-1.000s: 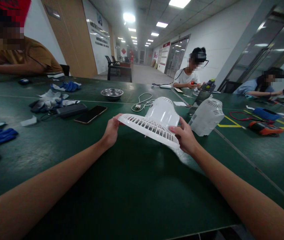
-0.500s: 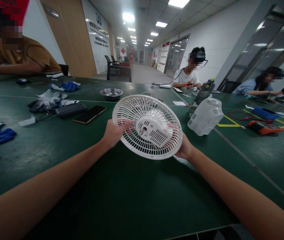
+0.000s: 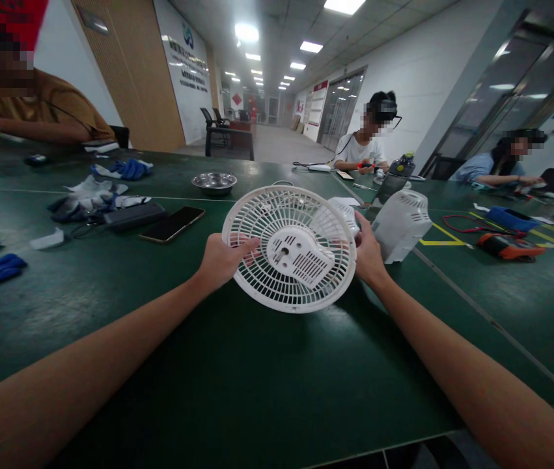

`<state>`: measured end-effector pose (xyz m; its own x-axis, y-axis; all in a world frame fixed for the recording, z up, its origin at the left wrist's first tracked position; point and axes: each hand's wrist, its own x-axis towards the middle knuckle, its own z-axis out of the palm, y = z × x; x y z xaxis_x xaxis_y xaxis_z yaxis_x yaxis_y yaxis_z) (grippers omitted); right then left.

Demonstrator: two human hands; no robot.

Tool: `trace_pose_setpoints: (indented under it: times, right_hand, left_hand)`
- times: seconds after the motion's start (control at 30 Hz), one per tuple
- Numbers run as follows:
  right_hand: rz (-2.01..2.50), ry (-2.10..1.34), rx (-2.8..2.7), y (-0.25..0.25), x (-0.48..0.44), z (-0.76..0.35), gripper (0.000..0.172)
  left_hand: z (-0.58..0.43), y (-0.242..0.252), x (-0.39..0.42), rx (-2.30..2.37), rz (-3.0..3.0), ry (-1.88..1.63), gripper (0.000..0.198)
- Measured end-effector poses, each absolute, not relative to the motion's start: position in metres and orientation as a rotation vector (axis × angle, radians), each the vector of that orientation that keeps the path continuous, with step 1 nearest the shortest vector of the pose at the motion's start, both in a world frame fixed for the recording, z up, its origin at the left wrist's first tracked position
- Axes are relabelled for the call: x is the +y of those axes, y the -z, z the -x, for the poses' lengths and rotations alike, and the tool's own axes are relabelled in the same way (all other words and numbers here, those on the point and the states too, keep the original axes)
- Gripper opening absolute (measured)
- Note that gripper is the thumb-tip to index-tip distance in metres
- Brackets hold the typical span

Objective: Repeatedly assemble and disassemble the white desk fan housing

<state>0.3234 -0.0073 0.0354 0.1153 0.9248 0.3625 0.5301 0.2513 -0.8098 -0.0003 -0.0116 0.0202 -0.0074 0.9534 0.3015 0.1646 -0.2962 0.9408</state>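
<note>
A round white fan grille (image 3: pixel 289 247) with a square hub plate in its middle is held tilted up above the green table (image 3: pixel 237 378), its inner face toward me. My left hand (image 3: pixel 221 260) grips its left rim, thumb over the bars. My right hand (image 3: pixel 367 251) is closed on the right rim, fingers behind it. Just beyond the right hand stands a white fan housing (image 3: pixel 401 225) on the table.
A black phone (image 3: pixel 173 223), a dark case (image 3: pixel 133 215), gloves and rags (image 3: pixel 86 198) and a steel bowl (image 3: pixel 214 182) lie at the left and back. Red-black tools (image 3: pixel 504 245) lie right. Other people sit at the far left, back and right.
The grille was flat with its hub away from me; I have turned it up to face me. My right hand has shifted from under the rim to its right side.
</note>
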Motion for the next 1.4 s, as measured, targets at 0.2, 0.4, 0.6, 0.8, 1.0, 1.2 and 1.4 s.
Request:
trace_pose_setpoints:
  times: [0.2,0.4,0.6,0.8,1.0,1.2,1.4]
  right_hand:
    - [1.882,0.049,-1.711,-0.033,0.001,-0.355,0.098]
    - [2.033,0.038,-1.8,-0.025,0.003,-0.356,0.107]
    - [1.692,0.543,-1.455,-0.047,0.007,-0.379,0.064]
    - [1.665,0.441,-1.074,-0.039,0.019,-0.425,0.078]
    - [1.791,0.014,-0.967,-0.01,0.037,-0.445,0.093]
    - [1.694,0.109,-0.865,-0.014,0.038,-0.435,0.083]
    - [1.334,0.194,-0.998,-0.04,0.03,-0.402,0.076]
  left_hand:
    - [0.003,-0.013,-0.003,1.231,-1.44,-1.395,0.024]
    - [0.009,-0.006,0.006,1.263,-1.322,-1.333,0.029]
    - [0.009,-0.005,0.008,1.27,-1.243,-1.307,0.028]
    - [0.01,-0.01,0.005,1.25,-1.225,-1.293,0.022]
    - [0.01,-0.011,0.005,1.252,-1.241,-1.261,0.019]
    - [0.008,-0.01,0.006,1.245,-1.203,-1.271,0.019]
    - [0.012,-0.004,0.011,1.232,-1.216,-1.268,0.02]
